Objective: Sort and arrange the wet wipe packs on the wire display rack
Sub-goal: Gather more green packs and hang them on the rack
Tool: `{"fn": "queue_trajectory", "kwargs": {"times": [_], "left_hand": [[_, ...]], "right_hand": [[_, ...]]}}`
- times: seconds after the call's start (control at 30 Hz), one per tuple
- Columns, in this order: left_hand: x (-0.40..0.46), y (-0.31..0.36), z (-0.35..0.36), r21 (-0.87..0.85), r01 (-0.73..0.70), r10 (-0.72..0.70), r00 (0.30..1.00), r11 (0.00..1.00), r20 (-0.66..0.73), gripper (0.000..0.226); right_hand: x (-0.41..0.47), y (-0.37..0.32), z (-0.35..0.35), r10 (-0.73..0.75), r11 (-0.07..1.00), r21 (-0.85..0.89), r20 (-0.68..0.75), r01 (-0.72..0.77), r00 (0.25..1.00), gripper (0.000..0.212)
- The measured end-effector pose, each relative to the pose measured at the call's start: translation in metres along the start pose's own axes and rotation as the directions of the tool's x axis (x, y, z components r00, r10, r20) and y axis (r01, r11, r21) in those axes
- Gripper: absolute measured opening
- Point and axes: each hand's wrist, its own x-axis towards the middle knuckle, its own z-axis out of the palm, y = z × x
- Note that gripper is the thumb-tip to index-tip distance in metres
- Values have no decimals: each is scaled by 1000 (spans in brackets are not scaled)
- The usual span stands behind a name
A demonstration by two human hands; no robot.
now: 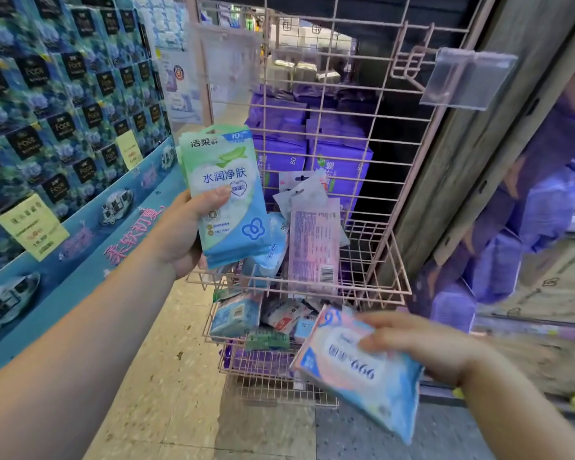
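Note:
A pink wire display rack (392, 280) stands ahead with stacked baskets. My left hand (180, 234) holds up a green and blue wet wipe pack (228, 180), upright, at the upper basket's left front corner. My right hand (425, 343) grips a larger pink and blue wipe pack (356, 370), tilted, in front of the lower baskets. A pink pack (312, 247) shows its printed back inside the upper basket, beside a small blue pack (273, 250). The lower basket (213, 333) holds several mixed small packs.
Purple tissue bundles (339, 151) are stacked behind the rack's grid. A blue wall of boxed tissues (63, 94) with yellow price tags runs along the left. A clear plastic tag holder (468, 78) juts out at the upper right. Speckled floor lies below.

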Motion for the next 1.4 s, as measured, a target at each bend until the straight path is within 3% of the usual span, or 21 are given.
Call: {"fn": "queue_trajectory", "kwargs": {"times": [0.1,0.17,0.3,0.37,0.47,0.57,0.67,0.77,0.87,1.0,1.07,1.17,1.27,1.4], "left_hand": [[-5,-2,-4,-7,0,0,1000,1000,10,52],[-7,-3,-7,-16,7,-7,1000,1000,9,51],[-11,-2,-13,-10,5,-5,1000,1000,1,50],[-13,-2,-16,-11,4,-4,1000,1000,8,49],[-15,0,-20,-7,9,-9,1000,1000,28,48],[-16,1,-24,-3,15,-15,999,1000,41,44],[-17,2,-31,15,13,-14,999,1000,47,69],[-16,0,-37,-5,22,-22,998,1000,58,84],[-16,-3,-38,-51,40,-38,998,998,53,74],[-16,-4,-38,-73,47,-42,997,996,71,37],[-16,-3,-39,-62,48,-43,996,997,77,50],[-16,-1,-41,-39,33,-30,997,999,65,76],[-17,-1,-43,-36,30,-28,998,999,60,76],[-15,-1,-45,-42,46,-44,998,998,47,83]], "right_hand": [[22,44,31,201,977,87,-84,-193,976,49],[42,63,45,263,949,216,-139,-230,955,43],[74,65,62,268,805,582,-192,-110,944,39],[88,59,67,252,726,686,-216,-37,944,35],[113,56,69,222,699,713,-295,60,929,45],[123,58,73,234,710,688,-429,148,873,21],[128,71,73,217,671,681,-559,294,800,38],[129,81,75,157,623,711,-523,327,837,39],[134,80,78,114,761,576,-571,298,813,35],[144,76,85,234,863,485,-633,142,738,40],[141,75,92,186,923,378,-602,72,777,39],[134,79,104,48,956,275,-479,98,877,38],[139,91,106,-6,1000,11,-511,14,859,46],[148,101,101,-103,934,-343,-520,-96,848,44]]}}
